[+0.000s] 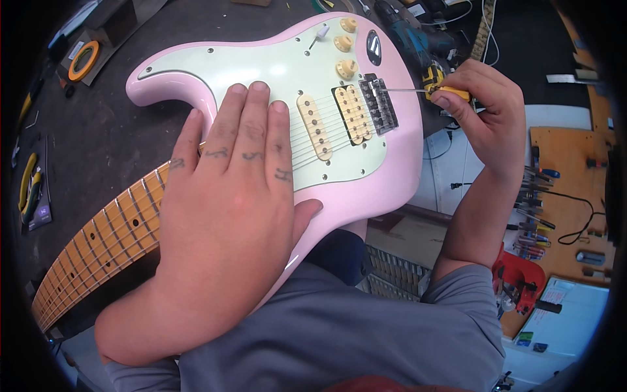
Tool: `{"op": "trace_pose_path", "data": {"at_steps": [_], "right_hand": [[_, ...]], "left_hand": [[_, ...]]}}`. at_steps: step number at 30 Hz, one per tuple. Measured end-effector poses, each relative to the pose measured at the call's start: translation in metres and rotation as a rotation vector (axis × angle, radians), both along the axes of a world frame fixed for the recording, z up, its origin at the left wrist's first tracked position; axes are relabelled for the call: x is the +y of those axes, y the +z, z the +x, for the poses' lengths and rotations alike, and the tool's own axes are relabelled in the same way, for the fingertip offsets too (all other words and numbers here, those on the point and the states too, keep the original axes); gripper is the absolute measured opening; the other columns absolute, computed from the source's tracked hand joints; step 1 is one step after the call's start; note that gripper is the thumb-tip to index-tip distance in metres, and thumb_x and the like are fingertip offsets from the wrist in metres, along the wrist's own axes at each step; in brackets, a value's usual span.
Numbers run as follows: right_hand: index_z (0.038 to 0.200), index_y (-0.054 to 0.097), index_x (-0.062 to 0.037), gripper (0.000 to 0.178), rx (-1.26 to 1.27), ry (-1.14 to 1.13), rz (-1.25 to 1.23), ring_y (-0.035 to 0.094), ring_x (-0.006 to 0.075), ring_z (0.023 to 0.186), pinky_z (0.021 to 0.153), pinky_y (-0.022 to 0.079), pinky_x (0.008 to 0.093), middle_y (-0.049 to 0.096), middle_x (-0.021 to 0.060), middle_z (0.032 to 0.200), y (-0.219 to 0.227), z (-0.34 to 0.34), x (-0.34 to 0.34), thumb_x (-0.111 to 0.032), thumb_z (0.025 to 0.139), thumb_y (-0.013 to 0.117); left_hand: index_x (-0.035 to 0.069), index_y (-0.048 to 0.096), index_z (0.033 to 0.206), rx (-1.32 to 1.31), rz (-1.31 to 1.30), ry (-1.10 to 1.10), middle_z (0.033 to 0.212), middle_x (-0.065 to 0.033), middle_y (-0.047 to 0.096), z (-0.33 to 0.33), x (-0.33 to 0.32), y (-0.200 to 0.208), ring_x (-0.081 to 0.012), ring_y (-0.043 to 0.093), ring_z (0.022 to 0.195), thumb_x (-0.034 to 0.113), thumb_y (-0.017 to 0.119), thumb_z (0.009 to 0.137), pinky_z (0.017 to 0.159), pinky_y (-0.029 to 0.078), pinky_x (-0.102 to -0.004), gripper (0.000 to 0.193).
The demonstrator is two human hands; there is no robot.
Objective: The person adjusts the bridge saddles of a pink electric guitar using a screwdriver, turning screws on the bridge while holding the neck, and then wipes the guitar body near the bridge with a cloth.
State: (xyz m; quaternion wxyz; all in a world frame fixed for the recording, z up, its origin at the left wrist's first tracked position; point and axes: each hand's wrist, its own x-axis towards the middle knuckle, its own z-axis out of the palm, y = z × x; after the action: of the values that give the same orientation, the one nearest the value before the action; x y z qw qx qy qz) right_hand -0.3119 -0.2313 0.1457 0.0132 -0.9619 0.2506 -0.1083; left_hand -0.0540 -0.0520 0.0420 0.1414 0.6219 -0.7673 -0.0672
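Guitar [398, 173], pink-bodied with a pale green pickguard [284, 72], lies face up along the near edge of the dark surface [98, 150]; I cannot tell how much of its back rests there. Its maple neck [104, 243] slants away toward the surface's near left corner. I see the left hand [232, 202] laid flat, palm down, over the strings where neck meets body, fingers stretched out straight and curled round nothing. On the other side, my view shows the right hand [486, 108] closed in a pinch, thumb and forefinger gripping the yellow handle of a screwdriver [459, 93]. Its thin shaft points left across the body, the tip at the dark metal bridge [379, 108]; from here I cannot make out exactly which part it meets. Three cream knobs [343, 44] sit on the far side of the pickguard. Toward the surface's far right I find a teal-and-black drill [406, 36], toward its far left an orange roll of tape [93, 49], and near its left edge yellow-handled pliers [27, 186].
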Motion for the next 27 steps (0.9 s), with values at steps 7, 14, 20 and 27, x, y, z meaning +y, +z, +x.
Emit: {"op": "trace_pose_path", "data": {"at_steps": [7, 14, 20, 27], "right_hand": [[0.081, 0.067, 0.0021, 0.034, 0.132, -0.473, 0.121, 0.052, 0.0161, 0.061, 0.057, 0.039, 0.0327, 0.057, 0.0072, 0.07, -0.004, -0.015, -0.015, -0.026, 0.098, 0.077], [0.091, 0.069, 0.0011, 0.022, -0.063, -0.252, 0.161, 0.056, 0.0128, 0.071, 0.064, 0.043, 0.0298, 0.062, 0.0048, 0.08, -0.011, -0.008, -0.009, -0.019, 0.098, 0.076], [0.1, 0.073, 0.0011, 0.014, -0.144, -0.184, 0.217, 0.061, 0.0139, 0.078, 0.071, 0.048, 0.0293, 0.068, 0.0047, 0.089, -0.013, -0.014, -0.017, -0.009, 0.093, 0.079], [0.102, 0.074, 0.0011, 0.015, -0.099, -0.153, 0.223, 0.061, 0.014, 0.081, 0.073, 0.048, 0.0294, 0.069, 0.0052, 0.09, -0.011, -0.018, -0.023, -0.008, 0.091, 0.08]], "left_hand": [[-0.005, 0.044, 0.156, 0.009, -0.008, -0.002, 0.16, -0.0236, 0.047, 0.0, 0.001, 0.001, -0.0382, 0.043, 0.152, 0.042, 0.077, 0.089, 0.126, 0.03, -0.0519, 0.089], [-0.005, 0.044, 0.157, 0.003, -0.004, 0.003, 0.161, -0.0235, 0.047, 0.0, 0.001, -0.001, -0.0377, 0.042, 0.152, 0.043, 0.076, 0.09, 0.126, 0.029, -0.0519, 0.089], [-0.006, 0.043, 0.157, 0.008, -0.002, 0.004, 0.161, -0.024, 0.046, 0.0, 0.001, -0.001, -0.0378, 0.042, 0.152, 0.043, 0.076, 0.09, 0.126, 0.029, -0.0522, 0.089], [-0.006, 0.043, 0.157, -0.009, 0.004, 0.003, 0.161, -0.0241, 0.046, -0.002, 0.0, -0.002, -0.0383, 0.042, 0.152, 0.043, 0.077, 0.089, 0.126, 0.029, -0.0524, 0.091]]}}
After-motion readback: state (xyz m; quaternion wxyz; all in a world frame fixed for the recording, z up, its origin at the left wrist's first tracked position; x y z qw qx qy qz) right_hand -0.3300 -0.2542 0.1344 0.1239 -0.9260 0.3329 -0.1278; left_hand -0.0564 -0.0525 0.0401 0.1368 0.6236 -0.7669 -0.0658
